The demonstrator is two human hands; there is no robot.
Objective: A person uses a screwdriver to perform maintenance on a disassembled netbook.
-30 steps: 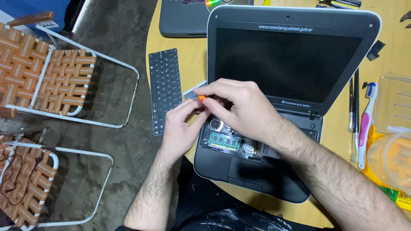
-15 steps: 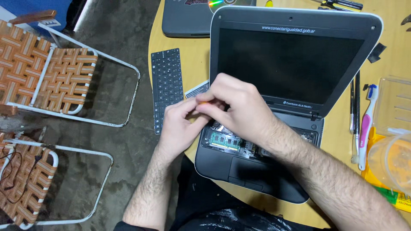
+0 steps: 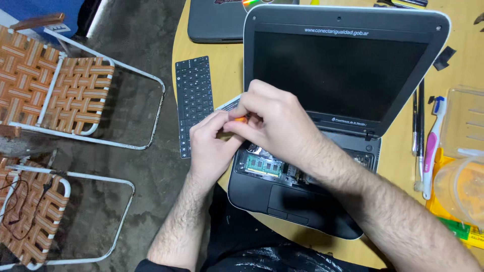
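Observation:
A small dark laptop (image 3: pixel 297 201) stands open on a round wooden table (image 3: pixel 222 75), its keyboard removed and its circuit board (image 3: pixel 264 165) exposed. My right hand (image 3: pixel 275 123) is closed around an orange-handled tool (image 3: pixel 241 119) above the laptop's left rear corner. My left hand (image 3: pixel 212 146) is bunched against the same spot, fingers touching the tool's lower end. The tool's tip is hidden by my fingers. The removed black keyboard (image 3: pixel 193 100) lies just left of my hands, hanging over the table edge.
A second closed laptop (image 3: pixel 214 22) lies at the back. Slim tools (image 3: pixel 417 126), a pink and white toothbrush (image 3: pixel 432 146) and clear plastic containers (image 3: pixel 461 161) lie at the right. Two woven folding chairs (image 3: pixel 45 85) stand on the concrete floor at the left.
Both hands have stayed clasped on the tool at the laptop's left corner, shifting only slightly; the orange handle shows a little more than half a second ago.

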